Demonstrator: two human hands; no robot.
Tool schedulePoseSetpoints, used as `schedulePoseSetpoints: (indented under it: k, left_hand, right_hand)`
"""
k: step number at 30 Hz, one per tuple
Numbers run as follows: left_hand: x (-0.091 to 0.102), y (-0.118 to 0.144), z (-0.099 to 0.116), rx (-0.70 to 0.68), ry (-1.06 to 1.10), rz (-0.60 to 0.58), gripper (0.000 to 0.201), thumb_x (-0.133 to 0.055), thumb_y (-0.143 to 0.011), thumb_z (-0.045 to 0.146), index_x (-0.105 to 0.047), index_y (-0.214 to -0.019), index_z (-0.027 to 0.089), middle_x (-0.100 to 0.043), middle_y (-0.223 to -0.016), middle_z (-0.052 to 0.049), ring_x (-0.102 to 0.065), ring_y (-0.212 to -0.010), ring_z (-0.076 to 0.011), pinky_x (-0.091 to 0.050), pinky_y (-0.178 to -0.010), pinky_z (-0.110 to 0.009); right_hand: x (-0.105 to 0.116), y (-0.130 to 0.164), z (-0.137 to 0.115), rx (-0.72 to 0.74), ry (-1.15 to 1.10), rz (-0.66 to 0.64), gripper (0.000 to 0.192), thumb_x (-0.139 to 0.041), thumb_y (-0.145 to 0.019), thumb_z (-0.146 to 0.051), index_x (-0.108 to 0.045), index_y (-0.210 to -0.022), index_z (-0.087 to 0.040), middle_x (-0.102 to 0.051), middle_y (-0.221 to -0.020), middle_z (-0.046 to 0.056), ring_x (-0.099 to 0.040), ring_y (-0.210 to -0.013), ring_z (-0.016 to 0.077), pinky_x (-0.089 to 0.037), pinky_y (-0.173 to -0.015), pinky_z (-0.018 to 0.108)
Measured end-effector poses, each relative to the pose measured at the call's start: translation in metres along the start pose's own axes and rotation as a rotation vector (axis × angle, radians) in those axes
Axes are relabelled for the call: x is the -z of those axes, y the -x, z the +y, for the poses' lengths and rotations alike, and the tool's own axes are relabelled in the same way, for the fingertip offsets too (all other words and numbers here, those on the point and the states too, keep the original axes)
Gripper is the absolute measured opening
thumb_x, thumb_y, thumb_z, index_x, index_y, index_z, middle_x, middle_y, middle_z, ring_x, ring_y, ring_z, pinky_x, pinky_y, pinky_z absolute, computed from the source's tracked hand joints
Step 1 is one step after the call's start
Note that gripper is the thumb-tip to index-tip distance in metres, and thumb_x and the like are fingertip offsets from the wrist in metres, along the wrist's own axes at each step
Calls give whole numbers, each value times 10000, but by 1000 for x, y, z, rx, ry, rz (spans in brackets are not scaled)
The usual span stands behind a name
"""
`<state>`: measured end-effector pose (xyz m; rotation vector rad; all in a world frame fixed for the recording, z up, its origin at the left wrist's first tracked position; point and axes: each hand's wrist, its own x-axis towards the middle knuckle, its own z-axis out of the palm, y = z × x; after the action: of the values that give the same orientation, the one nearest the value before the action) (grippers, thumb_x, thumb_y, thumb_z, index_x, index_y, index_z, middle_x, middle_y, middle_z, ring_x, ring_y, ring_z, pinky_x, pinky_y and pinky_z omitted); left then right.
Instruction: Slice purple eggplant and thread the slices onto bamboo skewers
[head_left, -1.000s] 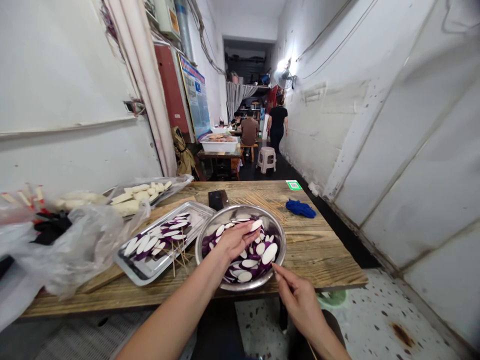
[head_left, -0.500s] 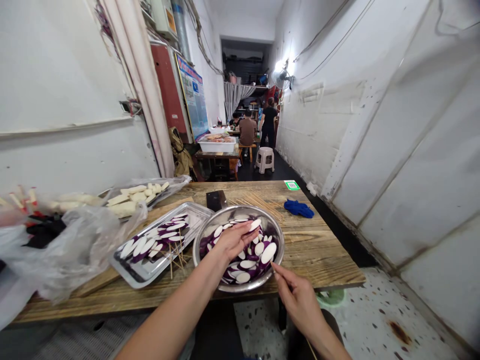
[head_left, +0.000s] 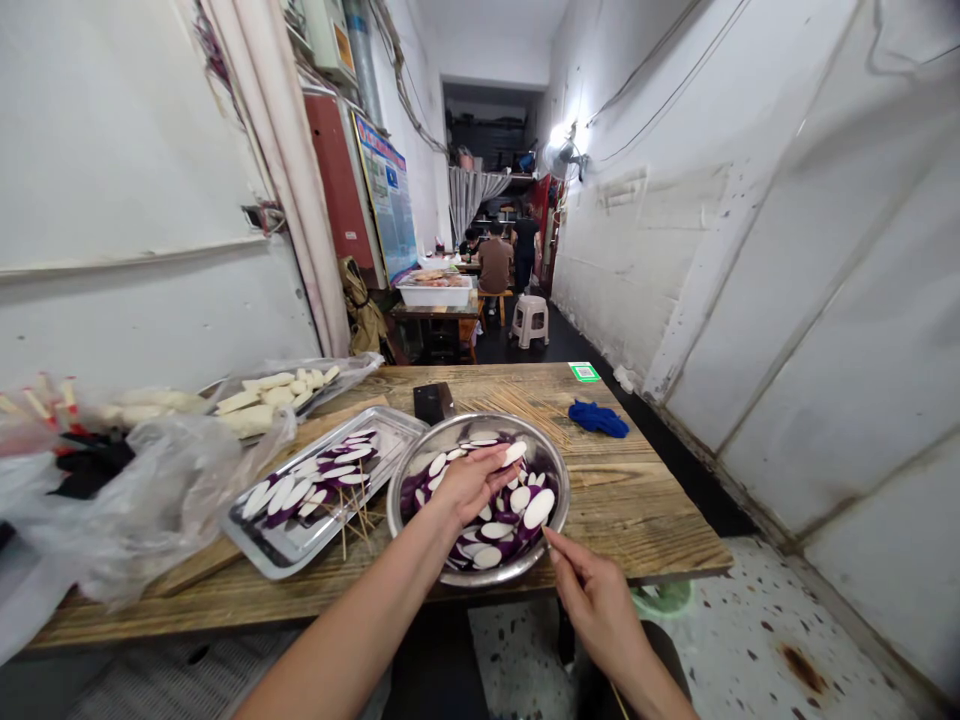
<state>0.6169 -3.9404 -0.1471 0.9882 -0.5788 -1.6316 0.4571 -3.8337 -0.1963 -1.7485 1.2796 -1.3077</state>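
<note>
head view looks down over my two bare hands at a worn wooden table [head_left: 637, 500]. my left hand [head_left: 469, 482] is inside the steel bowl [head_left: 555, 475], fingers drawn together and pinching one eggplant slice [head_left: 514, 453] at its edge, lifted a little above the pile of other white-and-purple slices [head_left: 510, 515] lying in the bowl. my right hand [head_left: 596, 598] sits at the near edge of the table, just beside the bowl's rim, with thumb and fingertips pressed together on a thin bamboo skewer [head_left: 553, 545] whose tip points up toward the bowl; the skewer's far end runs back under my wrist and is hard to follow. the bowl stands near the front of the table, touching or almost touching a flat metal tray [head_left: 259, 535] on its left, where skewered eggplant slices [head_left: 315, 477] lie in a row with their sticks pointing toward me. behind the bowl a dark phone-like slab [head_left: 433, 402] lies flat, beside a loose spread of bare skewers [head_left: 517, 402], and further right is a crumpled blue cloth [head_left: 598, 417]. on the left, clear plastic bags [head_left: 150, 490] bulge over the table, and behind them is a tray of pale cut pieces [head_left: 266, 390]. down the corridor people sit at another table [head_left: 439, 310] beside a white stool [head_left: 531, 318].
</note>
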Motion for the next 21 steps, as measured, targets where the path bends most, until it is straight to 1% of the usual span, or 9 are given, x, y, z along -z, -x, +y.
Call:
schedulePoseSetpoints:
  k: [6, 9, 11, 16, 21]
  left_hand:
    - [1, 1, -1, -1, -15, -33, 116, -580, -686, -8, -622, -770, 60, -657, -790, -106, -627, -713, -156, -500, -804, -352]
    - [1, 3, -1, 14, -33, -50, 133, -586, -683, -1, -621, -794, 62, -659, -780, -104, -628, -716, -158, -508, -786, -330]
    - [0, 4, 0, 34, -47, -58, 142, -590, -680, 0, -621, -803, 62, -659, -785, -109, -630, -733, -168, -512, -773, -313]
    - [0, 8, 0, 98, -71, -57, 170, -602, -673, 7, -619, -829, 73, -659, -818, -120, -632, -758, -178, -517, -740, -282]
    - [0, 7, -1, 128, -55, -56, 168, -608, -669, 14, -613, -824, 79, -660, -790, -106, -632, -716, -160, -518, -701, -259]
  right_hand:
    - [0, 0, 0, -13, 5, -6, 351, -441, -820, -369, -618, -1064, -189, -672, -660, 39, -613, -615, 163, -479, -502, 211]
    - [-1, -1, 1, -21, 2, -16, 357, -442, -821, -361, -610, -1076, -176, -672, -654, 42, -619, -634, 169, -489, -528, 219]
    - [-2, -2, 1, -21, 1, -19, 356, -441, -823, -345, -602, -1085, -165, -682, -699, 54, -627, -671, 176, -499, -570, 235]
    - [-4, -3, 4, 15, -15, -11, 338, -433, -829, -302, -595, -1087, -154, -670, -931, 92, -631, -793, 181, -495, -702, 266]
    - [-8, -6, 6, 30, 11, 28, 328, -438, -828, -281, -597, -1081, -144, -682, -889, 90, -641, -717, 174, -504, -640, 253]
